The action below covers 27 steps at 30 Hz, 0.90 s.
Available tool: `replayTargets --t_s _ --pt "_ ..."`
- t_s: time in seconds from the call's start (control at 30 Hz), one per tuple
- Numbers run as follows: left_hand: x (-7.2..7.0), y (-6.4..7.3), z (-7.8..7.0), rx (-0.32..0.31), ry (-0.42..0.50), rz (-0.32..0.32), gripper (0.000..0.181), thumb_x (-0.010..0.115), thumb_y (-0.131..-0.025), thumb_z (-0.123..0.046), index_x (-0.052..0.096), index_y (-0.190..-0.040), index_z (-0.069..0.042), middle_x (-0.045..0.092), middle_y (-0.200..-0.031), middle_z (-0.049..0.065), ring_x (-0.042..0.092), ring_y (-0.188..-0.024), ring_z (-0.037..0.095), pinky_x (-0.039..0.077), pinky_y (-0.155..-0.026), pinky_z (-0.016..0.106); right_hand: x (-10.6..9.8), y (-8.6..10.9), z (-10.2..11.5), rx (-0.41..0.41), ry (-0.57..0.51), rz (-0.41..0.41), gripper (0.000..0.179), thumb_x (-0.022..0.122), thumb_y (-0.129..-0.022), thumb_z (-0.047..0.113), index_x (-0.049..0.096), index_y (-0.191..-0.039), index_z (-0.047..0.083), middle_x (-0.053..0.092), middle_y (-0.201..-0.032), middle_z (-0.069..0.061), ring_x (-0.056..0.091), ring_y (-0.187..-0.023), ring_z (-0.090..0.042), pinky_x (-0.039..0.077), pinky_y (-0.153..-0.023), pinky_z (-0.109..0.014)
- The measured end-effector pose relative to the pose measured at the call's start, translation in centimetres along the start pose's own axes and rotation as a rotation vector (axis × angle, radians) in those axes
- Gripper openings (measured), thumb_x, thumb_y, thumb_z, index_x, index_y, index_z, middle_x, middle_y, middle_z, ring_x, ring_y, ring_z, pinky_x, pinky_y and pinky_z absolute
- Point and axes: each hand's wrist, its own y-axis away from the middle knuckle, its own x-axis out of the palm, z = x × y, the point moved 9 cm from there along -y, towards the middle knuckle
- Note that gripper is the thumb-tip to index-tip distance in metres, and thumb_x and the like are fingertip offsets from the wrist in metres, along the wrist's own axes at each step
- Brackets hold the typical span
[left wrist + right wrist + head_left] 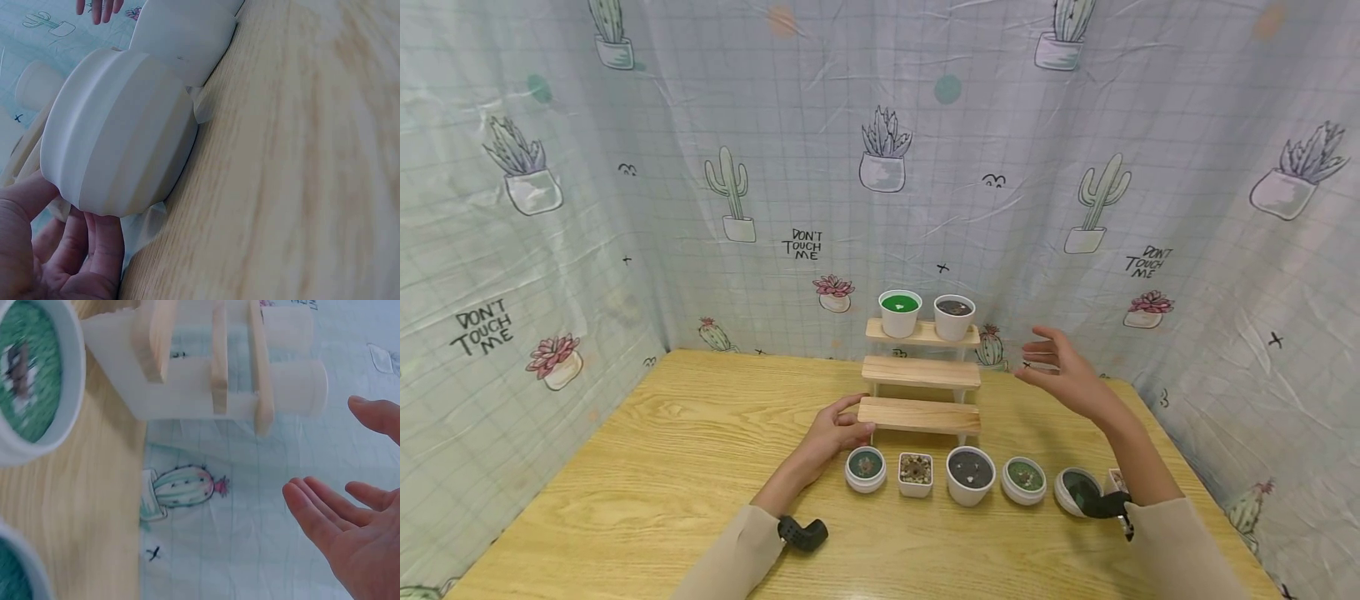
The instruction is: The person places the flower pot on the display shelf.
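A three-tier wooden plant stand (921,414) with pale supports stands at the table's back. My left hand (826,437) grips the left end of its lowest shelf, thumb in front and the other fingers behind. A round ribbed white pot (119,131) sits right beside that hand and partly hides the grip in the left wrist view. In the air to the right of the stand is my right hand (1067,379), fingers spread and holding nothing. Two white pots rest on the top shelf: one with a bright green surface (900,315), the other with a dark fill (953,319).
In front of the stand runs a row of white pots: a square one with pebbles (915,475), a taller dark-filled one (970,477), a low green-filled one (1024,481), a round one (1067,498) and another square one partly behind my right forearm. A printed curtain (760,125) surrounds the table.
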Motion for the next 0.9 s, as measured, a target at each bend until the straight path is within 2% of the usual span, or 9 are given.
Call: replayTargets --t_s 0.17,0.27,0.37,0.47,0.53,0.63,0.73,0.8,0.9 --pt "-0.1 -0.1 0.1 -0.007 0.002 0.0 0.081 0.077 -0.094 -0.017 0.033 -0.161 -0.009 0.068 -0.089 -0.001 0.069 -0.087 0.012 0.059 -0.081 0.028 -0.7 1.6 -1.0 0.002 -0.007 -0.003 0.086 0.065 -0.104 0.025 0.008 -0.164 0.002 0.036 -0.156 -0.033 0.04 -0.144 -0.051 0.04 -0.112 -0.066" --pt "-0.1 -0.1 0.2 -0.011 0.002 -0.004 0.08 0.077 -0.094 -0.018 0.034 -0.161 -0.01 0.068 -0.09 -0.001 0.069 -0.088 0.012 0.059 -0.081 0.028 -1.2 2.6 -1.9 0.006 0.007 -0.015 0.083 0.064 -0.104 0.025 0.01 -0.164 0.002 0.038 -0.155 -0.032 0.042 -0.142 -0.05 0.044 -0.11 -0.062" --pt "-0.1 -0.1 0.2 -0.014 0.003 -0.004 0.08 0.077 -0.094 -0.018 0.034 -0.161 -0.01 0.068 -0.089 -0.001 0.069 -0.088 0.012 0.059 -0.08 0.028 -1.7 3.6 -2.9 0.013 0.026 -0.028 0.079 0.063 -0.105 0.027 0.015 -0.163 0.003 0.041 -0.154 -0.03 0.045 -0.141 -0.05 0.053 -0.103 -0.047" --pt "-0.1 -0.1 0.2 -0.013 0.003 -0.004 0.08 0.077 -0.094 -0.017 0.034 -0.16 -0.009 0.068 -0.088 -0.001 0.069 -0.087 0.012 0.059 -0.08 0.028 -2.2 4.5 -3.7 0.022 0.042 -0.041 0.076 0.063 -0.105 0.031 0.02 -0.163 0.004 0.044 -0.153 -0.028 0.047 -0.139 -0.047 0.055 -0.095 -0.028" --pt "-0.1 -0.1 0.1 -0.011 0.001 -0.002 0.08 0.077 -0.094 -0.018 0.034 -0.16 -0.01 0.068 -0.088 -0.001 0.069 -0.087 0.012 0.059 -0.081 0.028 -2.6 5.0 -4.2 0.025 0.051 -0.05 0.074 0.062 -0.105 0.031 0.023 -0.162 0.004 0.046 -0.151 -0.026 0.052 -0.136 -0.039 0.053 -0.09 -0.019" --pt "-0.1 -0.1 0.1 -0.01 0.002 -0.001 0.08 0.077 -0.094 -0.018 0.035 -0.16 -0.01 0.068 -0.09 0.0 0.069 -0.088 0.012 0.059 -0.081 0.028 -3.2 5.8 -4.8 0.017 0.063 -0.065 0.072 0.062 -0.106 0.029 0.025 -0.161 0.003 0.048 -0.149 -0.026 0.059 -0.125 -0.008 0.052 -0.088 -0.015" --pt "-0.1 -0.1 0.1 -0.011 0.005 -0.003 0.079 0.078 -0.093 -0.018 0.035 -0.16 -0.011 0.068 -0.09 0.001 0.07 -0.089 0.013 0.059 -0.081 0.028 -3.7 6.3 -5.3 -0.003 0.068 -0.068 0.067 0.062 -0.106 0.025 0.028 -0.159 0.001 0.05 -0.147 -0.027 0.052 -0.114 0.015 0.053 -0.087 -0.016" --pt "-0.1 -0.1 0.1 -0.011 0.005 -0.005 0.08 0.078 -0.093 -0.018 0.035 -0.16 -0.01 0.069 -0.09 0.001 0.07 -0.089 0.013 0.059 -0.082 0.028 -4.0 6.6 -5.6 -0.018 0.08 -0.072 0.064 0.062 -0.105 0.023 0.032 -0.157 0.0 0.051 -0.145 -0.027 0.051 -0.111 0.019 0.054 -0.085 -0.017" --pt "-0.1 -0.1 0.1 -0.01 -0.001 -0.004 0.08 0.078 -0.093 -0.019 0.035 -0.16 -0.01 0.069 -0.089 0.0 0.07 -0.089 0.012 0.059 -0.081 0.028 -4.3 7.1 -5.8 -0.03 0.102 -0.065 0.061 0.064 -0.104 0.022 0.037 -0.155 0.002 0.053 -0.144 -0.024 0.052 -0.112 0.017 0.055 -0.085 -0.019"
